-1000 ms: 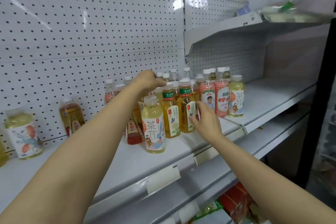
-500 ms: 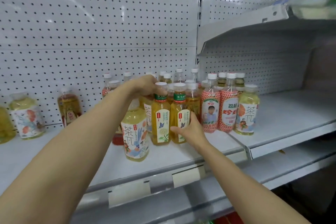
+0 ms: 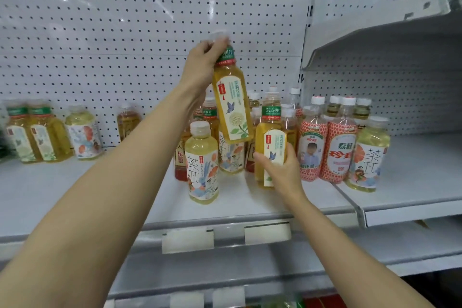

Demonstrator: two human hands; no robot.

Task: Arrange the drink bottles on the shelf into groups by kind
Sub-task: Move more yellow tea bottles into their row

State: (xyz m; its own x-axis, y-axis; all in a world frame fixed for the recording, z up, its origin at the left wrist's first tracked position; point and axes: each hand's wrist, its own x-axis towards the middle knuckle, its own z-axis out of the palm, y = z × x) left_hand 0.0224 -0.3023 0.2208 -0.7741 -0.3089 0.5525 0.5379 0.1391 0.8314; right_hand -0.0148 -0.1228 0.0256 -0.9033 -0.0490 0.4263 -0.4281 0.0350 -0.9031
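The white shelf (image 3: 250,205) carries a cluster of bottles (image 3: 325,147) at centre. The left hand (image 3: 202,62) grips a tilted tea bottle (image 3: 232,105) by its neck above them. The right hand (image 3: 282,170) wraps a matching second bottle (image 3: 268,142) near the front.

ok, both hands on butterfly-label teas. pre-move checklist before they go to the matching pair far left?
1. Left hand grips the lifted bottle at the neck: ok.
2. Lifted bottle clear of the cluster tops: ok, though tilted.
3. Right hand wraps the second bottle: ok.
4. Second bottle off the shelf: cannot tell, base looks at shelf level.
5. Matching pair at far left: ok.
6. Open shelf beside that pair: not ok on its right, a floral bottle stands close.
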